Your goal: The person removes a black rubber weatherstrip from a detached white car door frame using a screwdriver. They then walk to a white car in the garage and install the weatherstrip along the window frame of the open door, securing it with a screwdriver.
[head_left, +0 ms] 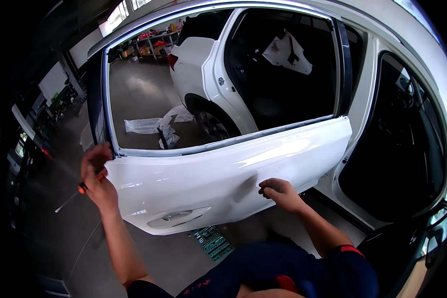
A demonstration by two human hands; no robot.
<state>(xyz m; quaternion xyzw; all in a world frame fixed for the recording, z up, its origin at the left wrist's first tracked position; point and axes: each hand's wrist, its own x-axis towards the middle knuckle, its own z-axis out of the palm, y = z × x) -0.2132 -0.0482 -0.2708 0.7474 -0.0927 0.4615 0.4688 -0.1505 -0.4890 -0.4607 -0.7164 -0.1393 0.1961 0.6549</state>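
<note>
A white car door (208, 188) stands open in front of me, its window opening without glass. My left hand (98, 174) is closed around a screwdriver (92, 181) with an orange and black handle; its shaft points down and to the left. The fingertips of that hand are raised at the lower end of the black window pillar trim (98, 109). In front of the door's outer skin hovers my right hand (279, 192), fingers curled in toward the thumb. Whether anything is between those fingers cannot be made out. Below my left wrist is the door handle (176, 216).
Under the door's lower edge, a green tool set (212, 243) lies on the floor. Clear plastic sheeting (159, 125) lies beside the rear wheel (211, 121). The car's front door opening (392, 144) is at the right. Shelving with goods (154, 44) stands far back.
</note>
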